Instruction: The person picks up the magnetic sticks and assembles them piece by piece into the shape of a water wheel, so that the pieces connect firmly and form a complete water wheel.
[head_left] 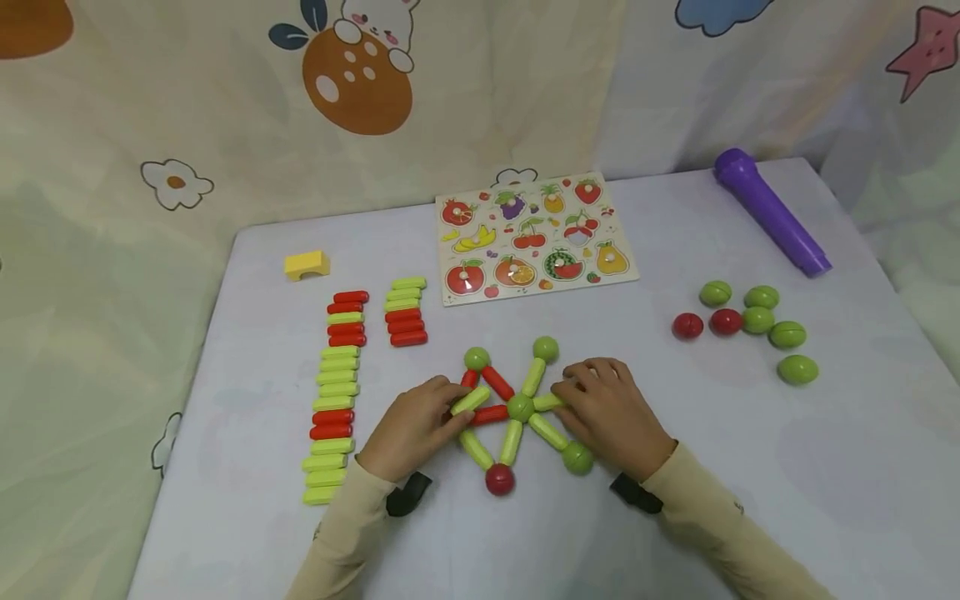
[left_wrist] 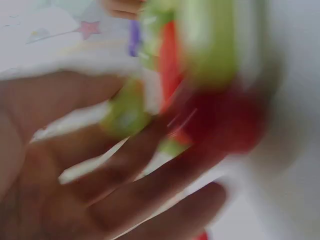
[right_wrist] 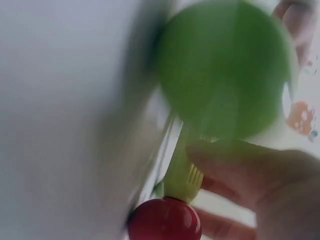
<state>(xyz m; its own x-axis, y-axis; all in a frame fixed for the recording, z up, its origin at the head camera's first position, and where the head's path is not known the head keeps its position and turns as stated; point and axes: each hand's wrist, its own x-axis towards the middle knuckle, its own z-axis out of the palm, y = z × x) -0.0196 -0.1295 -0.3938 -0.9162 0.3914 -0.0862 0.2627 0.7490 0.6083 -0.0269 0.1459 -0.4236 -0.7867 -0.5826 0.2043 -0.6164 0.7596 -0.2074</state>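
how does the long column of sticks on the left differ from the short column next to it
The long column holds far more sticks and reaches closer to the person; the short column ends further back. The long column alternates red and green several times; the short one is green behind, red in front. Both lie untouched on the table.
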